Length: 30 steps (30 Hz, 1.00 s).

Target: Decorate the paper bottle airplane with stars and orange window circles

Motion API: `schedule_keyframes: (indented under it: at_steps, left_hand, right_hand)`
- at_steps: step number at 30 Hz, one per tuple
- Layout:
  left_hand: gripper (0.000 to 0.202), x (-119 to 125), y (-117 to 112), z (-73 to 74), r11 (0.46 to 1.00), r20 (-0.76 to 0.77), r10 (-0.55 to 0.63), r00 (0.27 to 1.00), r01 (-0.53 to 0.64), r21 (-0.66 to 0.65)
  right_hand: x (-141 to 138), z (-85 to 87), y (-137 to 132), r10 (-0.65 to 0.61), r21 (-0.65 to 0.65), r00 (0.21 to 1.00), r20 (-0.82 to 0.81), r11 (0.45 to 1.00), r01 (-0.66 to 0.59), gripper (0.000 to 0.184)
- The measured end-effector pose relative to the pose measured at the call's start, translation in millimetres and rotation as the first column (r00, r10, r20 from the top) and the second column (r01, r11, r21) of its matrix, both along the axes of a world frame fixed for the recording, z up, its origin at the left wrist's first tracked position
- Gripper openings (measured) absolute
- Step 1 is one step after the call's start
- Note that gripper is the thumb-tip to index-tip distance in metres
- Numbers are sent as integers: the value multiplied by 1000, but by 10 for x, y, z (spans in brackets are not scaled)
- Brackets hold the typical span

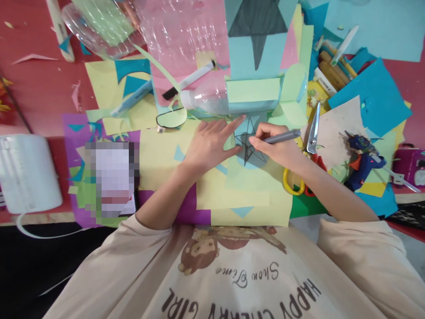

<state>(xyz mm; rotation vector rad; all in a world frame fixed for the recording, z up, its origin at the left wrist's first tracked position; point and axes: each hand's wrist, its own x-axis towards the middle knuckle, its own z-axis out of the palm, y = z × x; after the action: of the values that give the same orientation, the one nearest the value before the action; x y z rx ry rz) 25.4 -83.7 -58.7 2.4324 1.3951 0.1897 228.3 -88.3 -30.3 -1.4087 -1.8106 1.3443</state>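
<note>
My left hand (212,144) lies flat with fingers stretched out, pressing on the left side of a light blue paper piece (257,161) that bears a dark star drawing (247,146). My right hand (277,144) is closed around a grey marker (282,136), whose tip touches the star's middle. The blue piece rests on overlapping yellow and pale green paper sheets (232,190).
Scissors with yellow and red handles (310,150) lie just right of my right hand. A blue glue gun (361,161) sits further right. A clear plastic bottle (207,98), markers (189,80) and a large star sheet (257,33) lie beyond. A white roll (26,173) stands at left.
</note>
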Motion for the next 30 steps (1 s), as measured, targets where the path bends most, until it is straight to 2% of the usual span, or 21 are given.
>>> schedule_keyframes:
  at_steps: [3, 9, 16, 23, 30]
  left_hand:
    - [64, -2, 2, -8, 1000, 3, -7, 1000, 7, 7]
    - [62, -5, 1, -17, 999, 18, -3, 1000, 3, 32]
    - [62, -7, 2, -6, 1000, 33, 5, 999, -5, -12]
    - [62, 2, 5, 0, 1000, 5, -3, 1000, 3, 14]
    - [63, 0, 4, 1, 1000, 10, 1, 1000, -1, -12]
  right_hand:
    - [-78, -31, 20, -30, 43, 999, 45, 999, 28, 34]
    - [-88, -71, -2, -36, 72, 999, 37, 997, 33, 33]
    - [-52, -98, 13, 55, 67, 992, 111, 996, -62, 31]
    - [-72, -87, 20, -9, 84, 1000, 29, 996, 7, 32]
    - [-55, -101, 32, 60, 60, 994, 92, 996, -66, 31]
